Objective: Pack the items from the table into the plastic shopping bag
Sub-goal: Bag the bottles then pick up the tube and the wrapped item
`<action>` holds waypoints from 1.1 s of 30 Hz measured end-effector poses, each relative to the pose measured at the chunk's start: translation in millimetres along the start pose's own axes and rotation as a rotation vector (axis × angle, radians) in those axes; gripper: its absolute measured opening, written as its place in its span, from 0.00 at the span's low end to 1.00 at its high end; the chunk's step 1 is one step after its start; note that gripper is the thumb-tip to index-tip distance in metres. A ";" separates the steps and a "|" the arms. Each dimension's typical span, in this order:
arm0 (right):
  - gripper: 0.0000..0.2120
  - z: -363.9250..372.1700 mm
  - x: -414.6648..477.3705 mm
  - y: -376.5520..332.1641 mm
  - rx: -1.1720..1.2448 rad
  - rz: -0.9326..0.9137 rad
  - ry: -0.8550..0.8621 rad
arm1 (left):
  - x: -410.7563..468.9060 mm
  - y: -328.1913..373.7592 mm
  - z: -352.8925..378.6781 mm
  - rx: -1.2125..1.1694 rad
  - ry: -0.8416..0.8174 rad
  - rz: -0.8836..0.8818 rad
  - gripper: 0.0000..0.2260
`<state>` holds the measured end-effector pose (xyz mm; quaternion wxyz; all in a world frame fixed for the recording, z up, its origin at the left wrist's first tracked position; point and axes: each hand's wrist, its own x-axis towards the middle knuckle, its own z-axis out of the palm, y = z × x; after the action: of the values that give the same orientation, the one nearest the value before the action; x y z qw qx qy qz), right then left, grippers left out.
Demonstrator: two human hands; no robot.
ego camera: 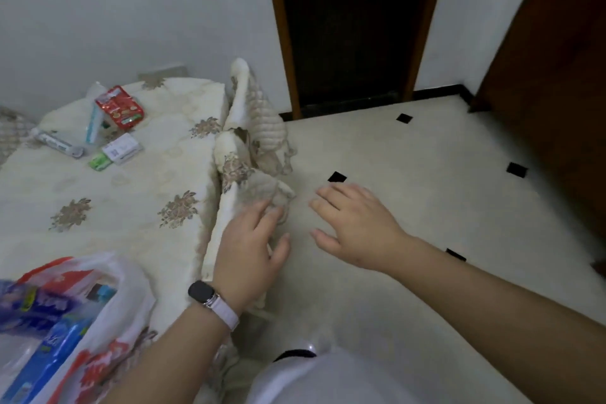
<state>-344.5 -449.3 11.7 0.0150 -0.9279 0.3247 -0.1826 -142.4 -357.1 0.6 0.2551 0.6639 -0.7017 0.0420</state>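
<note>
From the head view my left hand (251, 252), the one with the watch (200, 292) on its wrist, hangs over the near corner of the table (131, 213) where the flowered cloth drapes down; its fingers are loose and straight and hold nothing, and I cannot tell whether they touch the cloth; my right hand (355, 228) is just beside it, out over the tiled floor (426, 190), fingers spread, palm down, empty as well; the plastic shopping bag (108, 279) slumps at the near left edge of the table, mouth gaping towards me, with blue packs (55, 348) already inside; the things not yet packed sit together at the far left of the table, well apart from both hands: a red packet (119, 106), a blue-and-white carton (93, 123) leaning against it, a white box (123, 147), a small green pack (99, 162) just beside that box, and a pale tube (57, 140) lying flat; all of them lie up and to the left of my hands, with the bag below them on the same side; my left hand is the nearer one, so I judge the next reach is its job, across the cloth and away from me; the tube's long axis runs roughly crosswise to that reach, so it should be easy to take across its middle
</note>
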 end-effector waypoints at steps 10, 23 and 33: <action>0.24 6.8 18.0 106.3 -0.086 0.196 -0.020 | 122.2 5.2 87.6 -0.031 -0.033 0.251 0.18; 0.26 17.9 215.1 236.8 -0.215 0.305 -0.157 | 345.2 -84.2 159.8 -0.078 -0.025 0.275 0.19; 0.25 46.9 301.3 316.3 -0.167 0.294 -0.152 | 457.8 -123.1 191.0 0.070 -0.073 0.269 0.20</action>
<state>-299.3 -886.2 20.9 -0.0111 -0.8796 0.4689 -0.0800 -77.5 -863.9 -9.9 0.1980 0.5732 -0.7914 0.0762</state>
